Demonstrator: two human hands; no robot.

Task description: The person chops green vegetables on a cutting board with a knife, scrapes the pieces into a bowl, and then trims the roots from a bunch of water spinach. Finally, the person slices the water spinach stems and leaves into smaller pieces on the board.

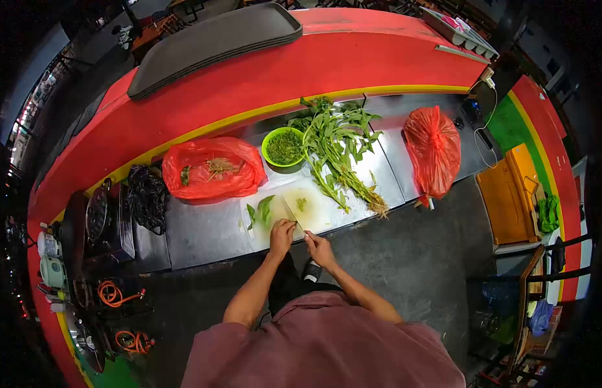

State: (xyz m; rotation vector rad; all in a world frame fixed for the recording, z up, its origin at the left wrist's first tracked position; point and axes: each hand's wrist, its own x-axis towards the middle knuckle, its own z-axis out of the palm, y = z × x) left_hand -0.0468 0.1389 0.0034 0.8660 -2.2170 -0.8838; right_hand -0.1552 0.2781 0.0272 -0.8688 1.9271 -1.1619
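Observation:
On the white cutting board [252, 236], my left hand [282, 235] has its fingers curled closed, with a bit of leafy greens [296, 224] showing at the fingertips. My right hand [321, 249] grips the handle of a knife [290, 210], whose blade points away and to the left across the board, close beside the left fingers. Loose green leaves [264, 209] lie left of the blade, and a small heap of chopped greens [302, 204] is to its right. Behind the board stands a bright green bowl [266, 155] holding finely chopped greens.
Long leafy stalks with roots [339, 161] lie right of the bowl. An open red plastic bag [184, 191] with root scraps is at left, a tied red bag [433, 149] at right. A black bag [147, 197] sits far left. Stacked trays [217, 48] top the red wall.

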